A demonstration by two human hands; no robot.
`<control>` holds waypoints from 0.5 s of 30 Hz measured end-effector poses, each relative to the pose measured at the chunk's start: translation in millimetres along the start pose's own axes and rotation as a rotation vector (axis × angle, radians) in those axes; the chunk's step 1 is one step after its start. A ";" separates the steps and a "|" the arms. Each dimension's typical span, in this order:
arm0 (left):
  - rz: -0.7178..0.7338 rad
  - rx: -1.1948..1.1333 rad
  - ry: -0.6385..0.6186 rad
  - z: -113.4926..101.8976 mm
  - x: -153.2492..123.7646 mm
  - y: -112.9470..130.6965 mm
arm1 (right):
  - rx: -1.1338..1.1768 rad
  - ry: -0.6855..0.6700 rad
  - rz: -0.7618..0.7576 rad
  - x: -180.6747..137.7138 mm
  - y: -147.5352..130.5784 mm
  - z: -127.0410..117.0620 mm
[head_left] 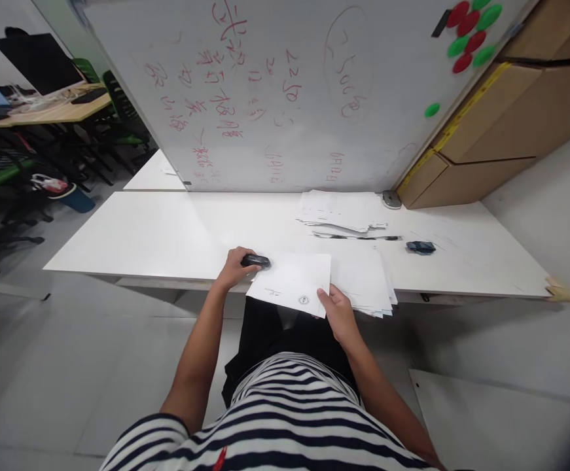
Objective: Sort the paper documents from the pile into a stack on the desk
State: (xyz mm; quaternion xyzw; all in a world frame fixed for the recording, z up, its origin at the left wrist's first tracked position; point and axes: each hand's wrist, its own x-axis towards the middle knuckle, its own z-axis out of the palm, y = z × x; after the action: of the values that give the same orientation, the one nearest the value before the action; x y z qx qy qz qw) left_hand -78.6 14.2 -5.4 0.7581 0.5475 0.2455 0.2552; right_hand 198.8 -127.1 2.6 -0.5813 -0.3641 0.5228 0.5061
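My left hand [236, 265] is closed round a small black stamp [256, 261], pressed at the top left corner of a white sheet [294, 278]. That sheet bears a round stamp mark near its front edge and hangs slightly over the edge of the white table [157, 235]. My right hand [336, 307] pinches the sheet's front right corner. Under and to the right of the sheet lies a stack of papers [368, 281].
A second pile of papers [341, 210] lies further back with a pen [358, 237] in front of it. A small dark object [420, 246] sits to the right. A whiteboard [289, 91] with red writing stands behind the table; cardboard boxes [505, 124] are at right.
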 end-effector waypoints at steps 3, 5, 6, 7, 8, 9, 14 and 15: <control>-0.015 0.037 -0.099 -9.9 4.8 2.8 | 0.017 -0.006 0.004 -1.8 5.4 1.4; -0.050 0.025 -0.157 -15.0 13.6 8.7 | 0.039 -0.027 0.000 -4.6 8.5 1.6; -0.069 0.028 -0.145 -14.8 19.7 12.9 | 0.043 -0.037 -0.003 -6.0 9.6 1.7; -0.085 0.042 -0.104 -12.2 26.4 17.9 | 0.038 -0.041 -0.007 -7.4 10.3 1.9; -0.094 0.072 -0.037 -7.1 33.2 23.2 | 0.023 -0.035 -0.012 -8.4 10.5 2.1; -0.093 0.109 0.033 0.3 39.4 28.5 | 0.001 -0.026 -0.016 -9.2 10.3 2.3; -0.028 0.284 0.195 44.3 53.0 43.4 | -0.086 -0.023 -0.048 -8.2 7.1 5.0; -0.013 0.303 0.204 48.7 53.2 43.1 | -0.084 -0.031 -0.056 -7.3 6.9 5.9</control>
State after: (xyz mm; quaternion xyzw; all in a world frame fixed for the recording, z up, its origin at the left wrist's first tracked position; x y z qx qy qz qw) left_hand -1.5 47.6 -8.7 0.7556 0.6061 0.2343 0.0825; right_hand 191.0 -134.4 -2.0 -0.5837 -0.4095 0.5016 0.4899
